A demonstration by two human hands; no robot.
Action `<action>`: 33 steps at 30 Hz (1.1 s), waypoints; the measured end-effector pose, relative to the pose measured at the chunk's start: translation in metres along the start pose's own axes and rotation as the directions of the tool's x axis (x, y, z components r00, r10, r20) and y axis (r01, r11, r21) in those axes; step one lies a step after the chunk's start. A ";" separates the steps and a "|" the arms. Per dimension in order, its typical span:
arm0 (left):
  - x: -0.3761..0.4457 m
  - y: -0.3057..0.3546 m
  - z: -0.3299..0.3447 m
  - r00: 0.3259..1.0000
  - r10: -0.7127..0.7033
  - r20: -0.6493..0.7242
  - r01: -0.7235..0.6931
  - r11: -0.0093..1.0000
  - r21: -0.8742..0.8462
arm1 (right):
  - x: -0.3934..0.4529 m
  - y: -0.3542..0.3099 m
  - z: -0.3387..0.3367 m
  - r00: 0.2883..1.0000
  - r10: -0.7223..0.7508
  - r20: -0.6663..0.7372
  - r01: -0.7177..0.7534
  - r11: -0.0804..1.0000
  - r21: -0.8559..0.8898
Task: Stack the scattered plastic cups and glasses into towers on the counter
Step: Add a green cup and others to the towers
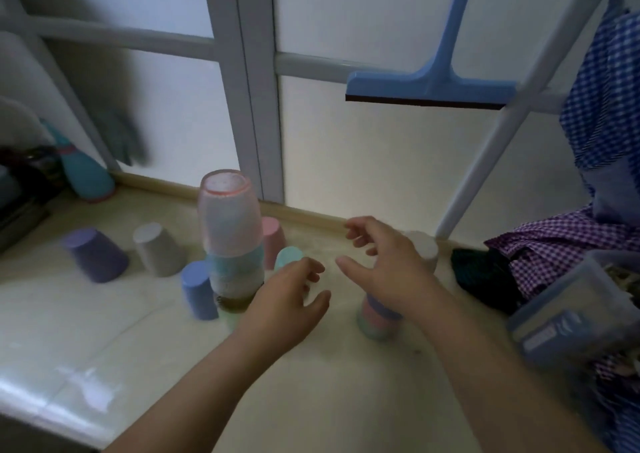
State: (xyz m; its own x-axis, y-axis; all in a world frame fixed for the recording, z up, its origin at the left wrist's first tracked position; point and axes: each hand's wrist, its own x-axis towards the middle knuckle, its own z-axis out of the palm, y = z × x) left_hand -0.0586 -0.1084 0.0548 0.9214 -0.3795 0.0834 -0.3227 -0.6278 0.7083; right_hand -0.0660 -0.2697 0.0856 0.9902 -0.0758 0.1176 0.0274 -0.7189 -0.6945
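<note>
A tall tower (231, 241) of upturned cups, topped by a clear pinkish glass, stands mid-counter. Around it sit upturned cups: purple (96, 255), grey (158, 249), blue (198, 290), pink (273, 243), teal (288, 256) and a pale one (423, 248) near the window. A short pastel stack (378, 321) stands under my right wrist. My left hand (287, 300) hovers open just right of the tower's base. Above the short stack my right hand (384, 258) spreads its fingers, holding nothing.
A blue squeegee (429, 85) hangs on the window frame. Checked cloths (568, 255) and a clear plastic box (571, 310) crowd the right side. A teal bottle (85, 175) and dark items stand far left. The counter's front edge (52, 411) runs lower left.
</note>
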 end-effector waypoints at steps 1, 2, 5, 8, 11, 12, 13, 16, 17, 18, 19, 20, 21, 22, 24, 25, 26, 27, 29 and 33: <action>-0.005 -0.004 -0.001 1.000 -0.013 0.000 0.013 1.000 0.008 | 0.002 0.002 0.011 0.999 0.023 0.037 -0.023 1.000 0.000; -0.011 -0.008 -0.002 1.000 -0.028 -0.003 0.028 1.000 0.009 | 0.003 0.005 0.020 0.997 0.042 0.069 -0.042 0.999 0.005; -0.026 -0.021 -0.005 0.996 -0.084 -0.021 0.084 0.996 -0.009 | 0.009 0.016 0.047 0.987 0.064 0.145 -0.064 0.998 -0.004; -0.041 -0.035 -0.009 0.987 -0.145 -0.067 0.143 0.989 -0.033 | 0.015 0.024 0.070 0.976 0.089 0.200 -0.084 0.996 -0.037; -0.055 -0.048 -0.017 0.976 -0.178 -0.122 0.177 0.984 -0.022 | 0.025 0.024 0.090 0.971 0.093 0.222 -0.087 0.996 -0.034; -0.059 -0.052 -0.021 0.971 -0.188 -0.148 0.187 0.982 -0.017 | 0.030 0.023 0.095 0.969 0.094 0.227 -0.089 0.995 -0.034; -0.061 -0.055 -0.027 0.965 -0.196 -0.173 0.197 0.980 -0.013 | 0.036 0.021 0.099 0.970 0.091 0.226 -0.085 0.996 -0.037; -0.064 -0.065 -0.045 0.948 -0.202 -0.247 0.206 0.978 -0.010 | 0.053 0.021 0.110 0.968 0.102 0.228 -0.087 0.993 -0.078; -0.064 -0.069 -0.051 0.941 -0.205 -0.271 0.209 0.978 -0.013 | 0.058 0.023 0.113 0.965 0.114 0.236 -0.095 0.991 -0.091; -0.063 -0.073 -0.058 0.934 -0.210 -0.291 0.214 0.977 -0.016 | 0.061 0.024 0.115 0.961 0.128 0.244 -0.107 0.990 -0.096; -0.061 -0.076 -0.064 0.928 -0.215 -0.306 0.220 0.975 -0.017 | 0.064 0.026 0.118 0.959 0.141 0.247 -0.121 0.988 -0.093; -0.059 -0.080 -0.070 0.923 -0.219 -0.315 0.226 0.974 -0.015 | 0.066 0.028 0.120 0.956 0.157 0.247 -0.139 0.986 -0.087; -0.057 -0.085 -0.075 0.920 -0.225 -0.320 0.234 0.972 -0.012 | 0.067 0.029 0.121 0.954 0.173 0.244 -0.157 0.984 -0.083; -0.054 -0.089 -0.079 0.918 -0.232 -0.320 0.242 0.970 -0.009 | 0.067 0.030 0.123 0.953 0.186 0.239 -0.172 0.982 -0.079; -0.047 -0.097 -0.086 0.918 -0.245 -0.313 0.255 0.967 -0.007 | 0.068 0.032 0.126 0.952 0.204 0.230 -0.191 0.978 -0.078; -0.044 -0.102 -0.088 0.918 -0.250 -0.308 0.260 0.966 -0.009 | 0.068 0.032 0.128 0.951 0.210 0.225 -0.196 0.977 -0.084; -0.042 -0.107 -0.090 0.918 -0.255 -0.302 0.264 0.964 -0.011 | 0.070 0.033 0.130 0.951 0.217 0.222 -0.202 0.975 -0.090; -0.040 -0.111 -0.091 0.919 -0.259 -0.296 0.268 0.963 -0.013 | 0.071 0.033 0.132 0.948 0.227 0.221 -0.213 0.973 -0.088; -0.036 -0.119 -0.095 0.924 -0.266 -0.276 0.274 0.962 -0.012 | 0.076 0.033 0.136 0.943 0.253 0.215 -0.242 0.967 -0.075; -0.030 -0.133 -0.103 0.929 -0.278 -0.242 0.287 0.958 0.003 | 0.083 0.040 0.150 0.928 0.303 0.216 -0.301 0.953 -0.043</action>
State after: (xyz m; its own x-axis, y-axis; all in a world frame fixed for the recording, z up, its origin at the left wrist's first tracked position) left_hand -0.0210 0.0559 0.0302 0.9986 -0.0135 0.0503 -0.0449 -0.7121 0.7006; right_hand 0.0380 -0.2008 -0.0392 0.9570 -0.1392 -0.2545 -0.2778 -0.6921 -0.6662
